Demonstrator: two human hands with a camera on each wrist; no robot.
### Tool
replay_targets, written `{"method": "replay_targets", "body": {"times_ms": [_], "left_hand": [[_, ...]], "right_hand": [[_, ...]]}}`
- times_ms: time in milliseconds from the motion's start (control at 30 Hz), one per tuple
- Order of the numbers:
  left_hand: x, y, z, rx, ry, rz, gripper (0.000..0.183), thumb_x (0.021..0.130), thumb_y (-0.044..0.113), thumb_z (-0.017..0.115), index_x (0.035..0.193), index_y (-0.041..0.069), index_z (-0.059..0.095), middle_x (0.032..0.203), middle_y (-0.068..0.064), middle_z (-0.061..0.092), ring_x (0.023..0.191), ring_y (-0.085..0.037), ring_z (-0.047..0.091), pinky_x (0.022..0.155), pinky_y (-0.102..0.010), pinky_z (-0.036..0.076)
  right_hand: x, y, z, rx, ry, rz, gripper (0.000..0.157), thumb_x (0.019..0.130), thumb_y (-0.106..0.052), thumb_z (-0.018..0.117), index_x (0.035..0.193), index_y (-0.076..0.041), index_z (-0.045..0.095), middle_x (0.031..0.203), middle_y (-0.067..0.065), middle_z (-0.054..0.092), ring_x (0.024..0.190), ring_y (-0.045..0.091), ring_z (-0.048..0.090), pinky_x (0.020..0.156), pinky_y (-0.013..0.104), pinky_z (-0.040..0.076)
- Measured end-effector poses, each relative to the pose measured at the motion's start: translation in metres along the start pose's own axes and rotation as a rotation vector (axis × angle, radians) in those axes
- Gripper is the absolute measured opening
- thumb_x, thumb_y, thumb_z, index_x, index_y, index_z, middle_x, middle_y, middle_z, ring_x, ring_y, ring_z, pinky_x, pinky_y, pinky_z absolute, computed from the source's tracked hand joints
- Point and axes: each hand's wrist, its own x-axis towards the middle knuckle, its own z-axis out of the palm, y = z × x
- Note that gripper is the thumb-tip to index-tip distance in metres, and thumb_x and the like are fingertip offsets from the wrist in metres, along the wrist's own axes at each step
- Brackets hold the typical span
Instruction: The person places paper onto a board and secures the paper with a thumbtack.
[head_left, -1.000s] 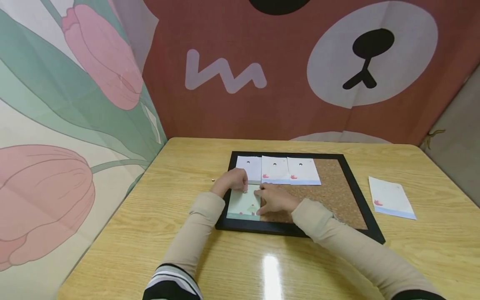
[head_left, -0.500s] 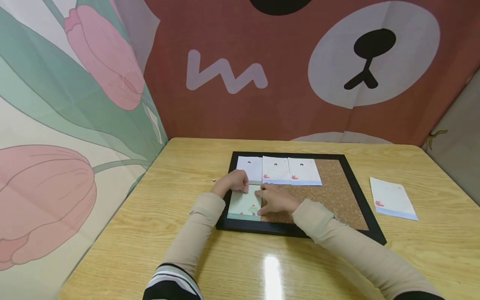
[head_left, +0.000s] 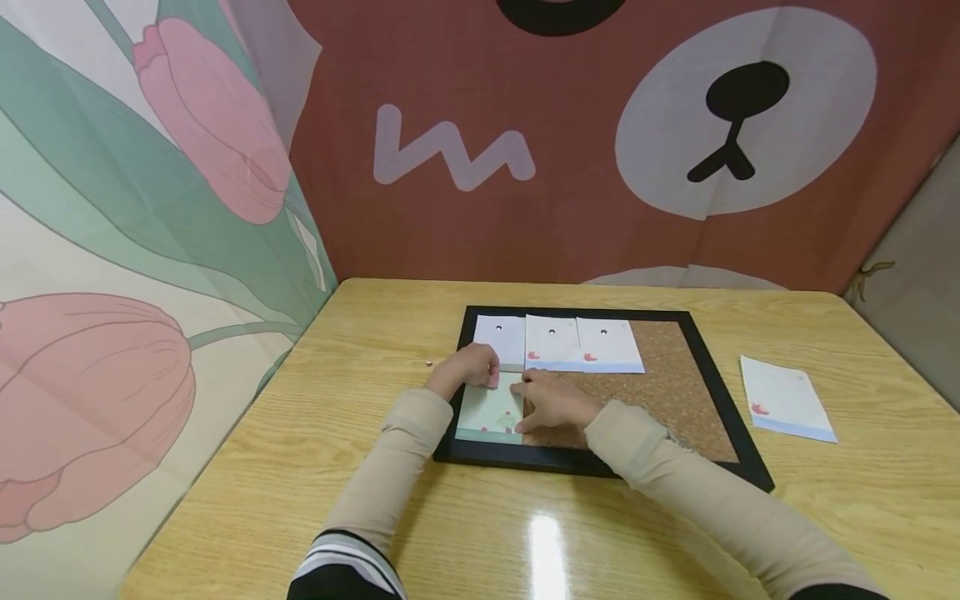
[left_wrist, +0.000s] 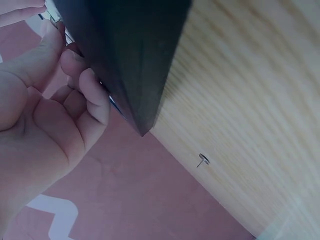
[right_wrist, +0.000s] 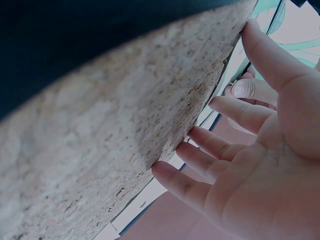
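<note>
A pale green card (head_left: pixel 487 412) lies at the lower left of a cork board (head_left: pixel 660 408) with a black frame. My left hand (head_left: pixel 471 363) pinches a thumbtack (right_wrist: pixel 233 83) at the card's upper middle, its thumb and fingertips hiding most of it. At the card's right edge, my right hand (head_left: pixel 557 398) spreads its fingers, with index and thumb touching the card. The right wrist view shows the other fingertips (right_wrist: pixel 160 170) resting against the cork.
Three white cards (head_left: pixel 551 346), each with a tack near its top, line the board's upper row. Another white card (head_left: pixel 787 398) lies on the table right of the board. A loose thumbtack (left_wrist: pixel 203 159) lies left of the frame.
The tack under my left fingers showed a second ago and is now covered in the head view. Both hands have otherwise stayed in place.
</note>
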Motion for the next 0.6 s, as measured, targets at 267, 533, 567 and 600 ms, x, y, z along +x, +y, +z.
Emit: {"method": "replay_targets", "body": {"times_ms": [267, 533, 567, 600], "left_hand": [[0.0022, -0.0036, 0.0013, -0.018, 0.032, -0.019, 0.020, 0.078, 0.015, 0.069, 0.065, 0.009, 0.056, 0.071, -0.001, 0.052, 0.070, -0.015, 0.047, 0.062, -0.023, 0.037], [0.0048, -0.0037, 0.0025, 0.014, 0.030, -0.048, 0.022, 0.077, 0.019, 0.071, 0.063, 0.009, 0.056, 0.065, -0.001, 0.053, 0.062, -0.014, 0.048, 0.055, -0.022, 0.037], [0.0048, -0.0035, 0.0025, 0.016, 0.029, -0.051, 0.022, 0.077, 0.019, 0.071, 0.063, 0.009, 0.057, 0.065, -0.001, 0.053, 0.062, -0.014, 0.048, 0.055, -0.022, 0.037], [0.0048, -0.0033, 0.0025, 0.017, 0.029, -0.054, 0.021, 0.077, 0.018, 0.071, 0.063, 0.009, 0.057, 0.065, -0.001, 0.054, 0.062, -0.014, 0.048, 0.055, -0.022, 0.038]], "right_hand": [[0.0015, 0.0009, 0.0011, -0.003, 0.000, 0.002, 0.063, 0.075, -0.031, 0.072, 0.124, 0.002, 0.050, 0.120, 0.018, 0.044, 0.098, 0.024, 0.045, 0.082, 0.037, 0.040], [0.0025, 0.0018, 0.0020, 0.005, -0.004, 0.015, 0.064, 0.074, -0.032, 0.072, 0.125, 0.000, 0.050, 0.120, 0.017, 0.044, 0.096, 0.023, 0.044, 0.080, 0.036, 0.040], [0.0025, 0.0017, 0.0019, 0.006, -0.005, 0.017, 0.064, 0.074, -0.032, 0.072, 0.125, 0.000, 0.050, 0.120, 0.017, 0.044, 0.097, 0.023, 0.045, 0.081, 0.036, 0.040], [0.0027, 0.0016, 0.0018, 0.003, -0.008, 0.021, 0.064, 0.075, -0.032, 0.072, 0.125, 0.000, 0.050, 0.121, 0.017, 0.043, 0.099, 0.023, 0.044, 0.082, 0.037, 0.040]]}}
